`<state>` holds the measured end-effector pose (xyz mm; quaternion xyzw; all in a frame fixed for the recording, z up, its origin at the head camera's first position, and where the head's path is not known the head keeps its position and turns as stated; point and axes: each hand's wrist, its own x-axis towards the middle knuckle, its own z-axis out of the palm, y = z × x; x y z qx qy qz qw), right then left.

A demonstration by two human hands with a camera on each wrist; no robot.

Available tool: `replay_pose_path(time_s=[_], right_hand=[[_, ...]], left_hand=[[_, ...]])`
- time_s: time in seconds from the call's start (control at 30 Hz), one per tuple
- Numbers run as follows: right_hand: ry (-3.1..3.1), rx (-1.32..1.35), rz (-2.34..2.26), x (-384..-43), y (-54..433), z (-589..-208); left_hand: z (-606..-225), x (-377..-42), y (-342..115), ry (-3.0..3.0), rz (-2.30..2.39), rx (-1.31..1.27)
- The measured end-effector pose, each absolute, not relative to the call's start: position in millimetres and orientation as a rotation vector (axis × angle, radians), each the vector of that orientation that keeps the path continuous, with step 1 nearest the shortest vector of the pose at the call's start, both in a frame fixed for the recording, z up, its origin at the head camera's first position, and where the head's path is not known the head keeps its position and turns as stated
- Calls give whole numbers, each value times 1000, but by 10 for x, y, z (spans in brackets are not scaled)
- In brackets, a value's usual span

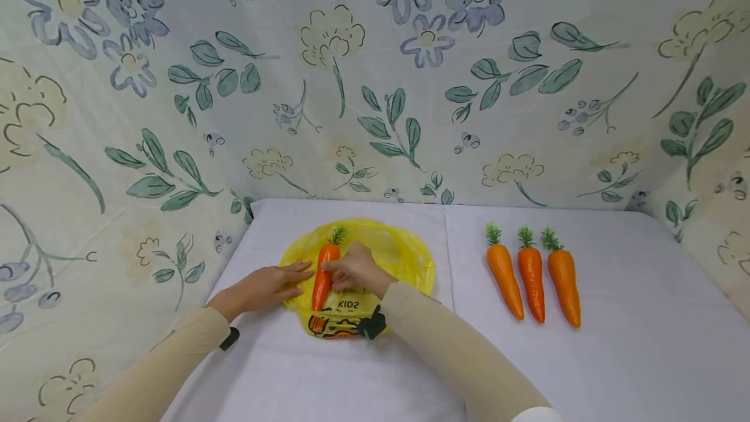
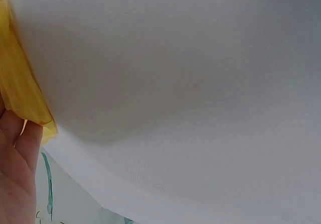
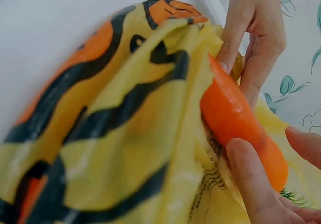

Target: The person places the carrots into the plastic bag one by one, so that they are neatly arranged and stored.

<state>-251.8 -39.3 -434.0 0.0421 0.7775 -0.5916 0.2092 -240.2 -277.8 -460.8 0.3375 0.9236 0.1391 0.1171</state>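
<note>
The plastic bag (image 1: 418,269) is translucent yellow, printed with dark lettering, wavy black bands and orange patches. The carrot (image 1: 322,286) against it is glossy red-orange with a green leafy top (image 1: 338,234). Of the other three, the left carrot (image 1: 505,279) and the right carrot (image 1: 564,285) are lighter orange, the middle carrot (image 1: 531,282) redder; all have green tops. The table cover (image 1: 410,376) is plain white with a faint lilac cast. The backdrop cloth (image 1: 375,109) is pale, patterned with blue-violet and cream flowers, green leaves and dark outlines. The sleeves (image 1: 181,350) are plain beige.
</note>
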Motion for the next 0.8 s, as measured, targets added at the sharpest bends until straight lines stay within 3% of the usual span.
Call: replay_pose_path(time_s=[0.8], right_hand=[[1872,-12,-1791,-2566,-1,-3980]], left_hand=[[-4646,-2421,-2788,2709,389,992]])
